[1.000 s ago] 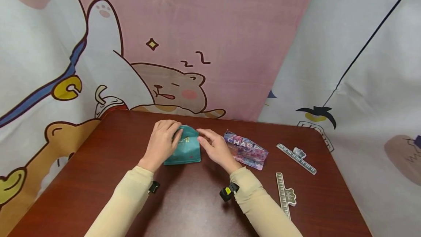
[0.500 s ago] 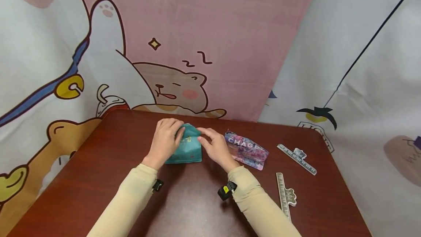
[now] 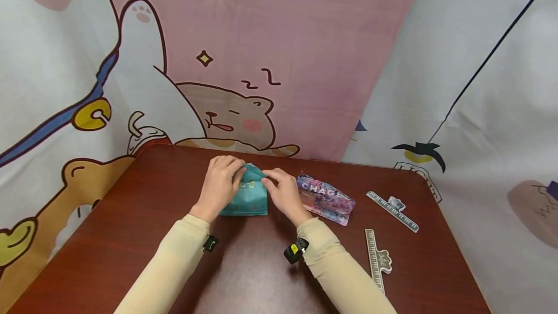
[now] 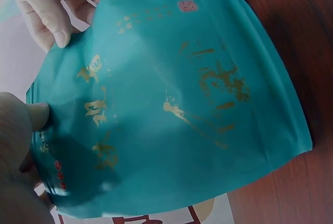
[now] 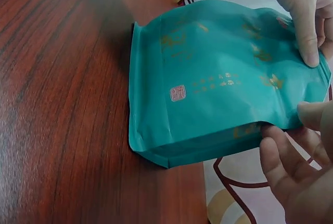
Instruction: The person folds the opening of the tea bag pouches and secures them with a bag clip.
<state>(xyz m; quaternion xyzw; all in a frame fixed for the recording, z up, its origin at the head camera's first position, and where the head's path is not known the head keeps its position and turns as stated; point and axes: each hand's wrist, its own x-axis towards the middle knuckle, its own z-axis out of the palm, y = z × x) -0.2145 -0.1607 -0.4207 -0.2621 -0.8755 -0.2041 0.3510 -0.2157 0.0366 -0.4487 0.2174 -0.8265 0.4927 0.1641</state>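
A teal pouch [image 3: 246,200] with gold lettering stands upright near the table's far edge, its flat base on the wood. My left hand [image 3: 220,183] pinches its upper left part, thumb on the front and the other fingers behind, as the left wrist view shows the thumb [image 4: 36,116] pressed near the top edge. At the upper right corner my right hand [image 3: 283,190] grips the pouch's side edge between thumb and fingers [image 5: 283,164]. The pouch's side is pushed inward there in the right wrist view. Most of the fingers behind the pouch are hidden.
A purple and pink "CHAGE" packet [image 3: 327,200] lies just right of my right hand. Farther right are two ruler-shaped clips, a silver one [image 3: 392,211] and a beige one [image 3: 377,259]. A printed cartoon cloth [image 3: 305,62] hangs behind the table [image 3: 144,236].
My right thumb and fingers have closed in on the pouch's upper right corner. The left hand has shifted slightly right; the packet and clips stay in place.
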